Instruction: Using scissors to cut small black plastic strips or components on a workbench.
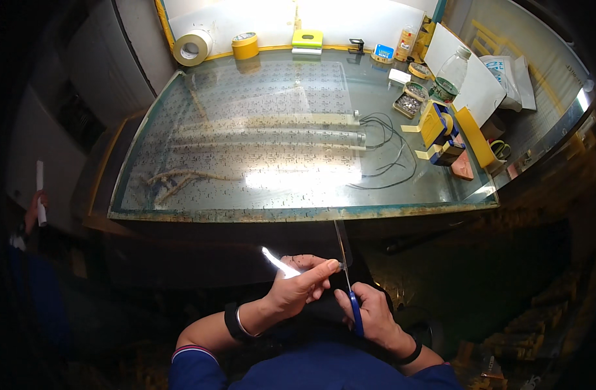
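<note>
Two hands meet low in the view, just below the near edge of the glass-topped counter. Our left hand pinches a small, shiny clear strip between thumb and forefinger; it glares white, so we cannot tell its material. Our right hand is closed around the blue handles of a pair of scissors, whose long thin blades point up toward the counter edge, their tips beside the left forefinger.

Along the far side of the counter stand a cream tape roll, a yellow tape roll and a flat yellow-green box. To the right are a clear plastic bottle, a small tray of metal bits and a yellow-and-blue tape dispenser. Black wires loop over the glass.

Everything around the counter is dark and hard to make out. At the left rim, another person's hand holds a white stick.
</note>
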